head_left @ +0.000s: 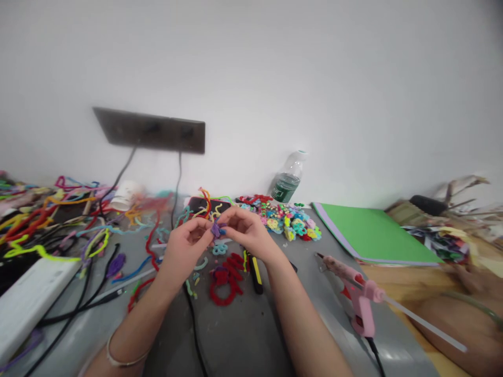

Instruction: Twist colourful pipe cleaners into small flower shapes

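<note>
My left hand (187, 246) and my right hand (245, 230) meet above the grey table (243, 335), fingers pinched together on a small purple pipe-cleaner piece (216, 228) held between them. Just below the hands lie a light blue pipe-cleaner shape (219, 248) and a red pipe-cleaner shape (226, 283). A black and yellow tool (255, 273) lies beside my right wrist. A thin bracelet sits on my left forearm.
Loose pipe cleaners (58, 225) sprawl over the left side with black cables. A pile of small coloured shapes (288, 220), a water bottle (288, 180), green sheets (373, 233) and a pink glue gun (356, 293) lie to the right. Another person's arm (463, 314) rests at far right.
</note>
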Motion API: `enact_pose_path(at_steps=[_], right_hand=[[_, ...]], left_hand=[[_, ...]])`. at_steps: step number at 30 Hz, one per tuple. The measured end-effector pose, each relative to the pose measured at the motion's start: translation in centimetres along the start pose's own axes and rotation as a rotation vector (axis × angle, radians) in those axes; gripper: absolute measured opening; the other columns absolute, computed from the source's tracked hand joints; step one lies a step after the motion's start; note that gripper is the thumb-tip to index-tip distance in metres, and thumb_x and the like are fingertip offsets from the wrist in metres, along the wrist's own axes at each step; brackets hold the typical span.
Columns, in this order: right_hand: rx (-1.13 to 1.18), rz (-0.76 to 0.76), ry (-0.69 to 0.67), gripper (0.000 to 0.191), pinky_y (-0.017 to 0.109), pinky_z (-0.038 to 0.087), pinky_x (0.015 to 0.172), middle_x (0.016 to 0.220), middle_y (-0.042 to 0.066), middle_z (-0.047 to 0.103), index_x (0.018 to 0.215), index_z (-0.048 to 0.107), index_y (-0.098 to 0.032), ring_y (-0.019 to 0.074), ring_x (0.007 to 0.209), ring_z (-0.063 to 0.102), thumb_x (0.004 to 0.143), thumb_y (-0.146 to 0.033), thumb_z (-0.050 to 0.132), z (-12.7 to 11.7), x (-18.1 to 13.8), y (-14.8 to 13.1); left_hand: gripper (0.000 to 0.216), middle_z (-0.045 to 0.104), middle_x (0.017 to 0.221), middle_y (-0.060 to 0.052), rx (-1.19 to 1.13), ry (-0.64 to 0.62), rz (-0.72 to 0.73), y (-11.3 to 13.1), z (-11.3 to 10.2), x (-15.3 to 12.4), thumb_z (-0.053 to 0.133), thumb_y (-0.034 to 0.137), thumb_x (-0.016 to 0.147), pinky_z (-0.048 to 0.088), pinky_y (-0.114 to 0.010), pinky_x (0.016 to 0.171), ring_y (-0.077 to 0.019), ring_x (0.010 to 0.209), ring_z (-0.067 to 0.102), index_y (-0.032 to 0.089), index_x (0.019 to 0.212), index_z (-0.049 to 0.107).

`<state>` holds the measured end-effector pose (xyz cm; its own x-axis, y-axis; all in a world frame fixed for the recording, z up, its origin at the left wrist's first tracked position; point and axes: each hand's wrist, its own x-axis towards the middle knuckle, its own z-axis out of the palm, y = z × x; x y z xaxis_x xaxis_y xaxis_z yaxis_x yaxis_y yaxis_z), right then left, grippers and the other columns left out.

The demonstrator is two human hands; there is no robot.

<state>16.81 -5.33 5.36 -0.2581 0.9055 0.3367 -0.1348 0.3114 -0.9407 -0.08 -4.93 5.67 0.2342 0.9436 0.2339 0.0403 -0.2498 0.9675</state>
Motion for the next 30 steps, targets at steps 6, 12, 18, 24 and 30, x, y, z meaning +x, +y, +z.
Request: enact_pose_path(at_steps=[6, 12, 18, 24, 30], right_hand=[[0.031, 0.054, -0.001, 0.027, 0.026, 0.054, 0.069, 0.081, 0.002, 0.065, 0.086, 0.067, -0.018, 0.0131, 0.072, 0.063, 0.075, -0.04, 0.078, 0.0, -0.1, -0.7], [0.009, 0.07, 0.022, 0.026, 0.026, 0.053, 0.065, 0.079, 0.003, 0.067, 0.084, 0.07, -0.017, 0.0135, 0.071, 0.063, 0.074, -0.039, 0.08, -0.5, 0.0, -0.5], [-0.058, -0.001, 0.063, 0.027, 0.028, 0.05, 0.064, 0.078, 0.003, 0.066, 0.079, 0.069, -0.018, 0.0143, 0.07, 0.06, 0.076, -0.044, 0.077, -0.7, 0.2, 0.2], [-0.021, -0.026, 0.057, 0.026, 0.028, 0.05, 0.069, 0.082, 0.002, 0.062, 0.087, 0.064, -0.019, 0.014, 0.074, 0.059, 0.077, -0.04, 0.076, -0.4, 0.3, 0.2], [-0.057, 0.051, -0.058, 0.022, 0.024, 0.047, 0.065, 0.078, 0.0, 0.061, 0.085, 0.062, -0.017, 0.0115, 0.069, 0.057, 0.081, -0.036, 0.073, -1.0, -0.2, -0.4]], left_hand=[[0.014, 0.064, 0.061, 0.0, 0.017, 0.02, 0.046, -0.3, -0.1, 0.0, 0.067, 0.029, 0.076, 0.043, -0.019, 0.046, -0.0105, 0.051, 0.054, 0.017, 0.07, 0.067], [0.014, 0.065, 0.058, -0.001, -0.036, 0.027, -0.012, -1.2, -0.2, 0.0, 0.072, 0.03, 0.073, 0.048, -0.022, 0.048, -0.0125, 0.05, 0.058, 0.016, 0.071, 0.071], [0.015, 0.066, 0.064, 0.001, -0.144, 0.009, -0.052, -1.6, -0.5, 0.2, 0.075, 0.028, 0.073, 0.051, -0.021, 0.053, -0.0116, 0.054, 0.062, 0.017, 0.079, 0.066], [0.021, 0.063, 0.068, 0.004, -0.169, -0.04, -0.04, -1.0, -0.6, 0.4, 0.075, 0.025, 0.073, 0.051, -0.02, 0.055, -0.0102, 0.056, 0.062, 0.019, 0.081, 0.057], [0.03, 0.066, 0.07, 0.002, -0.14, -0.163, -0.07, -0.9, -0.9, 0.4, 0.073, 0.028, 0.074, 0.052, -0.024, 0.059, -0.0131, 0.059, 0.064, 0.019, 0.096, 0.055]])
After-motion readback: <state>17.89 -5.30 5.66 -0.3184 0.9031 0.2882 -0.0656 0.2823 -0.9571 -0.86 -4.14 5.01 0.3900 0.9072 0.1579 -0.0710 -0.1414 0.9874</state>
